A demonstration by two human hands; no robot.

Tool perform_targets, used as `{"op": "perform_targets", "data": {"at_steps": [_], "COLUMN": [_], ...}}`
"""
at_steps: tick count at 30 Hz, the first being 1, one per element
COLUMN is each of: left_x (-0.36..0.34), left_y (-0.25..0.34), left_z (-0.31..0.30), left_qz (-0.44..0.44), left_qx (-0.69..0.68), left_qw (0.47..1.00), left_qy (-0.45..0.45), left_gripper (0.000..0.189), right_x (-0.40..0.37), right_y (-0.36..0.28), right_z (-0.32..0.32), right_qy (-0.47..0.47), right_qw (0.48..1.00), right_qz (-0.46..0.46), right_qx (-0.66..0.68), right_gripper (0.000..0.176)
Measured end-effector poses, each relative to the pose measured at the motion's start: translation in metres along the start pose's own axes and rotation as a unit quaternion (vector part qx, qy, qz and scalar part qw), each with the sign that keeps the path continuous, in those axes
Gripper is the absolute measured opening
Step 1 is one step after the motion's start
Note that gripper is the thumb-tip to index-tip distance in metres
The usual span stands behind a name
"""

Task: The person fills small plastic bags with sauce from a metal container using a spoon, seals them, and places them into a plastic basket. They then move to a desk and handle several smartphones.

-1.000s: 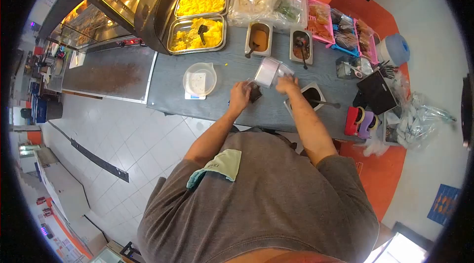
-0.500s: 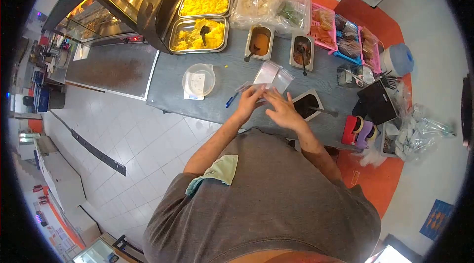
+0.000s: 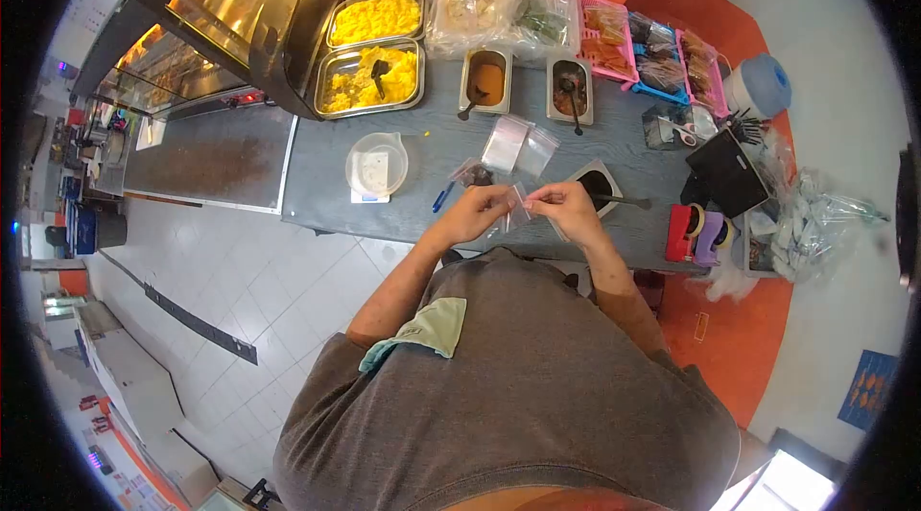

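Close to the counter's front edge, a small clear zip bag (image 3: pixel 519 208) is stretched between my two hands. My left hand (image 3: pixel 475 213) pinches one side of it. The thumb and fingertips of my right hand (image 3: pixel 568 211) close on the other side. Just beyond lie stacks of flat zip bags (image 3: pixel 506 143). Left of these is a small bag with something dark inside (image 3: pixel 471 172), and a blue pen (image 3: pixel 442 196) rests near my left hand. A metal pan of dark sauce (image 3: pixel 597 182) with a spoon stands beside my right hand, which partly covers it.
Further back are two trays of yellow food (image 3: pixel 371 79), a pan of orange sauce (image 3: pixel 486 79), a pan of dark red sauce (image 3: pixel 570 91) and filled plastic bags (image 3: pixel 480 12). A clear tub (image 3: pixel 376 166) sits left; tape dispensers (image 3: pixel 697 235) and baskets (image 3: pixel 659 70) stand right.
My hands, close together over the loose bags, have drawn nearer to my body and moved slightly apart. A small zip bag now shows between my fingertips. The camera view has shifted a little.
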State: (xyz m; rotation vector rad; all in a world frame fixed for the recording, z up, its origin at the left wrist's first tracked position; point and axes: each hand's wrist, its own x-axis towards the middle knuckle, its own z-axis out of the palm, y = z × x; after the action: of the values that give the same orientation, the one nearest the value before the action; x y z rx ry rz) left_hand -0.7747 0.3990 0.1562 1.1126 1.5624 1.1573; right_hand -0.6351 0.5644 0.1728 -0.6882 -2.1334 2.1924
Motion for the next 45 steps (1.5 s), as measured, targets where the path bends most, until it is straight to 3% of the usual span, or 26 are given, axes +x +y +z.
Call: {"op": "perform_targets", "data": {"at_steps": [2,3,5,6,8,9,10,11,15,17,18,19,20,21,23,27,30,31,32,35,39,41,42,44,45], "left_x": [-0.001,0.001,0.004,-0.001,-0.015,-0.016,-0.016,-0.016,-0.020,-0.024,-0.024,-0.025,-0.025,-0.023,-0.022,-0.013,-0.011,-0.006,-0.002,-0.001,0.002,0.005,0.006,0.005,0.003], "left_y": [0.003,0.004,0.009,0.015,0.030,0.029,0.026,0.023,0.016,0.029,0.025,0.019,0.015,0.017,0.020,0.012,0.021,0.013,0.005,0.022,0.012,0.016,0.023,0.044,0.050], "left_z": [0.011,0.015,0.021,0.022,0.025,0.025,0.025,0.025,0.021,0.015,0.019,0.026,0.030,0.031,0.031,0.017,0.016,0.021,0.026,0.032,0.032,0.031,0.031,0.034,0.033], "left_qz": [0.081,0.081,0.195,0.195,0.100,0.099,0.060,0.020,0.077,0.074,0.074,0.097,0.119,0.120,0.063,0.075,0.017,0.051,0.085,0.108,0.147,0.131,0.132,0.108,0.108], "left_qx": [0.053,0.052,0.197,0.198,0.308,0.308,0.148,-0.017,-0.115,0.073,0.072,0.172,0.270,0.271,0.271,0.308,0.214,0.058,-0.100,-0.218,-0.110,-0.107,-0.107,-0.384,-0.384], "left_qw": [0.983,0.982,0.879,0.879,0.906,0.906,0.967,0.993,0.985,0.990,0.990,0.972,0.942,0.942,0.937,0.912,0.953,0.975,0.971,0.950,0.954,0.914,0.914,0.836,0.835], "left_qy": [0.159,0.159,0.387,0.388,0.273,0.273,0.197,0.115,0.102,0.094,0.095,0.127,0.157,0.157,0.211,0.260,0.212,0.209,0.200,0.197,0.238,0.369,0.368,0.378,0.378], "left_gripper": [0.021,0.021,0.024,0.024,0.018,0.018,0.016,0.015,0.016,0.019,0.019,0.019,0.019,0.019,0.017,0.015,0.015,0.016,0.019,0.019,0.016,0.015,0.015,0.012,0.012], "right_x": [0.000,-0.001,-0.004,-0.006,-0.010,-0.011,-0.012,-0.013,-0.014,-0.017,-0.018,-0.018,-0.018,-0.018,-0.016,-0.015,-0.017,-0.018,-0.019,-0.020,-0.018,-0.015,-0.015,-0.014,-0.011], "right_y": [0.010,0.009,0.005,0.002,-0.005,-0.008,-0.013,-0.015,-0.017,-0.020,-0.019,-0.018,-0.016,-0.015,-0.012,-0.019,-0.027,-0.031,-0.034,-0.045,-0.044,-0.035,-0.037,-0.041,-0.035], "right_z": [-0.003,-0.001,0.005,0.009,0.018,0.021,0.024,0.026,0.025,0.026,0.027,0.028,0.031,0.035,0.043,0.044,0.044,0.043,0.042,0.042,0.043,0.050,0.051,0.054,0.052], "right_qy": [0.027,0.027,0.050,0.050,0.043,0.042,0.022,0.002,-0.055,-0.081,-0.083,-0.051,-0.016,-0.015,0.107,0.148,0.155,0.140,0.124,0.157,0.207,0.238,0.239,0.240,0.240], "right_qw": [0.996,0.996,0.997,0.997,0.997,0.997,0.999,1.000,0.996,0.995,0.995,0.989,0.941,0.941,0.923,0.910,0.913,0.935,0.952,0.943,0.908,0.857,0.857,0.890,0.890], "right_qz": [-0.038,-0.038,-0.033,-0.034,-0.049,-0.048,-0.038,-0.028,-0.026,0.020,0.021,-0.046,-0.112,-0.113,-0.127,-0.135,-0.178,-0.184,-0.187,-0.210,-0.243,-0.304,-0.305,-0.310,-0.310], "right_qx": [-0.074,-0.074,-0.056,-0.056,-0.048,-0.048,-0.030,-0.013,0.072,0.061,0.060,-0.132,-0.318,-0.318,-0.348,-0.362,-0.332,-0.270,-0.207,-0.204,-0.272,-0.341,-0.341,-0.232,-0.233], "right_gripper": [0.016,0.016,0.010,0.010,0.010,0.010,0.011,0.012,0.014,0.018,0.018,0.019,0.021,0.021,0.021,0.020,0.018,0.016,0.016,0.013,0.010,0.009,0.009,0.010,0.010]}}
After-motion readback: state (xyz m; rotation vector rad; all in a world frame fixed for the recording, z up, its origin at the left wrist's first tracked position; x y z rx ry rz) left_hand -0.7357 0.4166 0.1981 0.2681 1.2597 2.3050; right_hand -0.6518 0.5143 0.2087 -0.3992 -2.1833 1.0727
